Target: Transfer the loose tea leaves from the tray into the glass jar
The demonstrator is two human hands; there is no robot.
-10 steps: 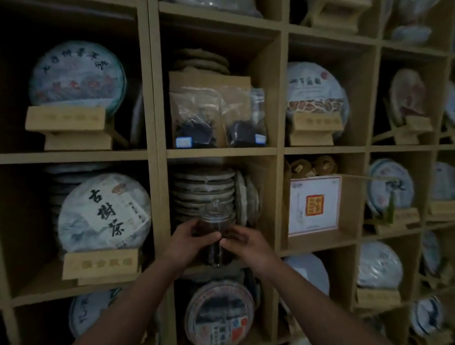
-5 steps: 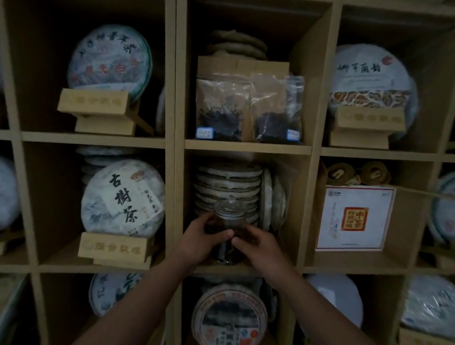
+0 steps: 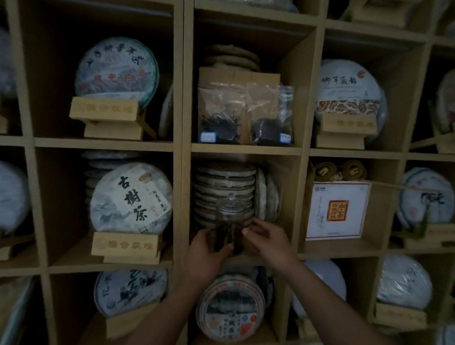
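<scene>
A glass jar [image 3: 231, 216] with a knobbed glass lid stands upright at the front of the middle shelf cubby, dark tea leaves filling its lower part. My left hand [image 3: 205, 253] wraps around the jar's lower left side. My right hand [image 3: 270, 240] is on its right side, thumb and fingertips against the glass. Both forearms reach up from the bottom of the view. The jar's base is hidden behind my fingers. No tray is in view.
A wooden grid shelf [image 3: 246, 149] fills the view. A stack of tea cakes [image 3: 225, 184] sits right behind the jar. Two clear bags of loose tea [image 3: 245, 117] stand in the cubby above. Wrapped tea cakes on wooden stands [image 3: 131, 199] and a white box [image 3: 337, 209] fill neighbouring cubbies.
The view has moved closer to the shelf and shifted. The jar stays in the middle cubby with both hands still on it; my right fingers look a little looser.
</scene>
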